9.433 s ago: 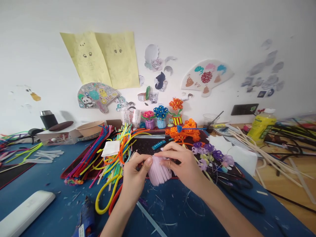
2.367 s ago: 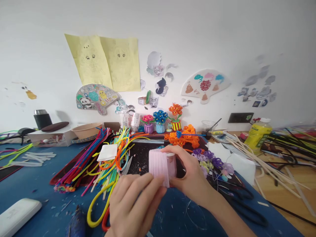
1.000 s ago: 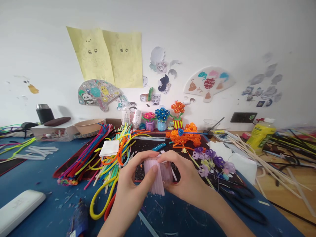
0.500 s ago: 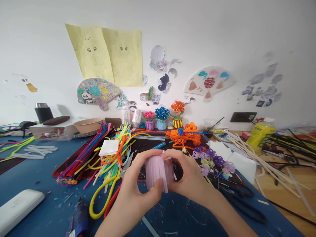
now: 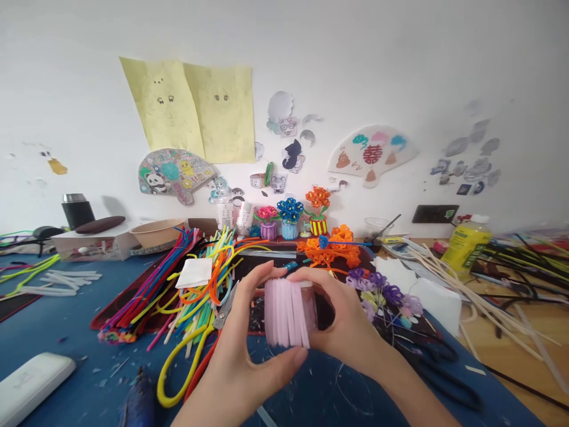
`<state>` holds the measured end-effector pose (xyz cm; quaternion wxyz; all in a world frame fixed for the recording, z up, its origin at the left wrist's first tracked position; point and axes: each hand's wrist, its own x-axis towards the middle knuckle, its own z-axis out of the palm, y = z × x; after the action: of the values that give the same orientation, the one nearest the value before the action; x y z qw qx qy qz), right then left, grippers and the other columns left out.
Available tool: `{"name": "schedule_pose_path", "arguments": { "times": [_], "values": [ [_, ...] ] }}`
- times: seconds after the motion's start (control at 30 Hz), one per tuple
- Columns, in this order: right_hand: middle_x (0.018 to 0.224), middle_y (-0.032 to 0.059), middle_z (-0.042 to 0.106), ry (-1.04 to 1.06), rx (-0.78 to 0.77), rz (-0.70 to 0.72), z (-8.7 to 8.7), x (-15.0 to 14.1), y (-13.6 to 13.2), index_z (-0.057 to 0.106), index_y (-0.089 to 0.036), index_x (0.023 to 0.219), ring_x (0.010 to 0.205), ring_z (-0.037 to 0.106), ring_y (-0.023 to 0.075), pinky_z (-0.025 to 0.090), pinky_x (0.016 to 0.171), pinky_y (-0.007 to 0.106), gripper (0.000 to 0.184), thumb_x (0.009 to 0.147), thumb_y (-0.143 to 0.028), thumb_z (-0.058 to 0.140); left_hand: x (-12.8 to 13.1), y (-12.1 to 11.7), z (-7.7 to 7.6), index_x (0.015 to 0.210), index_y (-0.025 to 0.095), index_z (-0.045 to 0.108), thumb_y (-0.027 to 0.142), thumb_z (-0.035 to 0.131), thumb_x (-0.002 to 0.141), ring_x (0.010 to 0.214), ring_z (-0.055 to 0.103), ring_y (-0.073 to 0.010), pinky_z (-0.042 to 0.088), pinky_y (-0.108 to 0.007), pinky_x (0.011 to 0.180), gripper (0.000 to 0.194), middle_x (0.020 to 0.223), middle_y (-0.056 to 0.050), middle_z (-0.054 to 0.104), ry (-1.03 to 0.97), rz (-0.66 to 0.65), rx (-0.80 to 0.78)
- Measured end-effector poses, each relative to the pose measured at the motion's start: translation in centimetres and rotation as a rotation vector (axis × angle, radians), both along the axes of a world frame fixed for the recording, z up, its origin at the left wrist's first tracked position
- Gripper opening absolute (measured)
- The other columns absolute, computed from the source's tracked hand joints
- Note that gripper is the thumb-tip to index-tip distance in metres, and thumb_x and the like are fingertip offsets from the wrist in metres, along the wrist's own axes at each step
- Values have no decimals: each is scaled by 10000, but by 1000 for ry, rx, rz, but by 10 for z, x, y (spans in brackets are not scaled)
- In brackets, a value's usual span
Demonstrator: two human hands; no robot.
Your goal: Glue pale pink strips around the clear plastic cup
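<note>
A small clear cup, its near side covered with upright pale lilac pipe cleaner strips, is held up between both hands over the desk. My left hand curves around its left side, fingertips at the top edge and thumb by the bottom edge. From the right, my right hand grips the cup, index finger over the top and thumb low on the side. The far side of the cup is hidden.
Bundled colourful pipe cleaners and scissors lie left of the hands. Purple flowers and orange pipe cleaner flowers are on the right. A dark blue glue gun and white case are nearest.
My left thumb has moved off the lilac strips, down to the bottom edge. More of the strips' front now shows, and the view has tilted slightly upward.
</note>
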<state>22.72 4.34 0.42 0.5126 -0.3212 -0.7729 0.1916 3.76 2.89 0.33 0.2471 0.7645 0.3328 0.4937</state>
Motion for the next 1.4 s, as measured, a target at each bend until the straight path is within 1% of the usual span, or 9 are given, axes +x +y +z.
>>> {"name": "schedule_pose_path", "arguments": {
  "times": [0.13, 0.33, 0.5, 0.63, 0.73, 0.9, 1.2, 1.3, 1.4],
  "values": [
    [1200, 23, 662, 1, 17, -8, 1, 0, 0, 518, -313, 1209, 1014, 671, 209, 531, 847, 320, 612, 662, -112, 707, 1, -1, -1, 1419, 333, 321, 234, 671, 801, 1303, 477, -288, 515, -411, 992, 717, 1423, -99, 474, 11, 31, 14],
    [1119, -5, 676, -13, 0, -20, 5, -1, -1, 541, -315, 1169, 927, 666, 184, 537, 798, 293, 565, 669, -134, 735, 1, -2, 0, 1413, 335, 319, 221, 656, 804, 1220, 549, -263, 576, -346, 868, 705, 1416, -98, 475, 64, 28, 9],
    [1108, 0, 676, -3, -33, -20, 8, -1, -1, 553, -291, 1182, 878, 648, 176, 539, 748, 271, 625, 616, -97, 732, 2, 1, 5, 1339, 302, 444, 265, 720, 792, 1263, 498, -257, 462, -414, 1028, 614, 1353, -76, 530, 181, 168, 338],
    [1097, 13, 683, -30, -123, -45, 8, -2, -2, 573, -267, 1196, 773, 614, 158, 521, 684, 265, 628, 611, -162, 773, 1, 5, 9, 1115, 275, 615, 160, 662, 835, 1075, 587, -211, 464, -368, 932, 306, 1124, -33, 669, 257, 249, 563],
    [1021, 12, 689, -41, -177, -56, 8, -2, -1, 614, -253, 1176, 717, 584, 147, 495, 646, 260, 563, 640, -249, 785, 0, 5, 9, 996, 237, 648, 132, 669, 836, 964, 605, -186, 450, -339, 880, 193, 962, -11, 714, 253, 272, 624],
    [837, -8, 671, -91, -231, -102, 10, -2, 0, 666, -217, 1120, 603, 501, 117, 439, 580, 242, 514, 633, -293, 808, 1, 6, 11, 900, 224, 663, 149, 678, 838, 851, 622, -164, 431, -326, 836, 98, 857, 11, 725, 236, 327, 577],
    [948, -11, 677, -68, -303, -10, 13, -2, 0, 661, -222, 1090, 717, 539, 125, 436, 645, 227, 453, 660, -241, 803, -2, 12, 4, 908, 253, 694, 238, 689, 839, 722, 644, -133, 450, -276, 711, 71, 779, 37, 711, 160, 406, 364],
    [920, -3, 657, -31, -382, 69, 9, 1, 2, 656, -230, 1121, 707, 529, 123, 429, 624, 225, 429, 732, -359, 784, 0, 10, 5, 902, 246, 698, 234, 680, 846, 695, 641, -124, 453, -259, 680, 61, 760, 40, 706, 163, 384, 357],
    [943, 17, 646, 18, -486, 166, 5, 3, 3, 648, -247, 1150, 714, 537, 120, 435, 600, 216, 352, 886, -478, 616, 1, 8, 9, 870, 234, 699, 225, 674, 849, 674, 634, -114, 453, -253, 685, 34, 749, 43, 705, 184, 346, 379]
  ]
}}
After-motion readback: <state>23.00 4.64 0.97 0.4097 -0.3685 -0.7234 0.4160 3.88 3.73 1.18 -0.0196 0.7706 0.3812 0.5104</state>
